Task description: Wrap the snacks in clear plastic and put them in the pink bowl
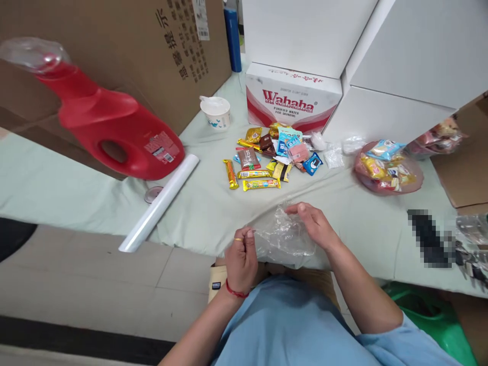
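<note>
At far left, in front of a brown cardboard box [125,40], a red jug [141,129] with a label low on its body. Just beside its base, a white roll [160,203] lying slantwise across the pale green cloth [362,218], lower end at the front edge. Farther back, a paper cup [217,122], contents hard to make out.

Next along, low at the front, the left hand [242,259], with a red cord [235,291] round the wrist: fingers curled in tight, thumb pressed down by the forefinger, edge of a clear plastic bag [284,236] caught there. Beyond, well apart from both hands, a loose pile of wrapped snacks [249,158], and behind that a Wahaha carton [292,99]. Between the two hands, the bag itself, thin and wrinkled, no snack visible inside. At its right side, the right hand [316,223]: fingers fairly straight and close together, tips against the plastic; cannot tell a light pinch from a mere touch.

By the look of it, at the step of opening out or straightening the bag. For the next move, probable need of a steady left grip and gentle parting of the layers by the right fingertips.

At far right, a pinkish see-through bowl [412,185] with more wrapped snacks inside, and just left of it, small crumpled clear bags [335,156].
</note>
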A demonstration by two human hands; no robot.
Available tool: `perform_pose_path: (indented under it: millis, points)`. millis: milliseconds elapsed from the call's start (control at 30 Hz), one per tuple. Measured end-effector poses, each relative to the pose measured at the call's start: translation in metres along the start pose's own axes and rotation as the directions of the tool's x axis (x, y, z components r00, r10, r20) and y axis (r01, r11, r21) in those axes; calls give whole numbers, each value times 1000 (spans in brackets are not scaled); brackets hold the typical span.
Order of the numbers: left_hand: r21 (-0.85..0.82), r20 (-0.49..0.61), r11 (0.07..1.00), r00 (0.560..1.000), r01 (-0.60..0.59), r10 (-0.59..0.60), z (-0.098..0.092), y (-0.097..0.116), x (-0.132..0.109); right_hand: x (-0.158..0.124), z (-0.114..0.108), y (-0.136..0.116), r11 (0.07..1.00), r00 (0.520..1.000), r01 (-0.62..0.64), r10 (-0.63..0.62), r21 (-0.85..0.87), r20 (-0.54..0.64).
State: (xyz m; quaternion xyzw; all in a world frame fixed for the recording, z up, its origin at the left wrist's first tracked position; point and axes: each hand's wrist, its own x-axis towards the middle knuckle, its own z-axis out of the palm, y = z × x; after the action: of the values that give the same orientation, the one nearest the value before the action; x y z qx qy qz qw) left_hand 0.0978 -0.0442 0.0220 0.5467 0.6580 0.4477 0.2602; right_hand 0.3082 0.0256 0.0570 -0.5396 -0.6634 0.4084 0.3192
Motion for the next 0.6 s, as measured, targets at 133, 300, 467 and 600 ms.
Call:
perform_pose_path:
  millis: [133, 300, 467, 600]
  points:
    - [-38, 54, 997, 996, -69, 71, 7, 7, -3, -6, -2, -6, 962, 996, 84, -74, -258, 50]
    - [-44, 131, 999, 991, 32, -26, 6, 5, -8, 2, -2, 5, 997, 974, -1, -17, -81, -224]
    - [-19, 418, 992, 903, 123, -104, -19, -17, -21, 7, 3, 0, 992, 928, 80, -110, -99, -355]
    - [12, 454, 992, 883, 128, -120, -51, -25, -12, 6, 9, -13, 979, 931, 155, -190, -135, -311]
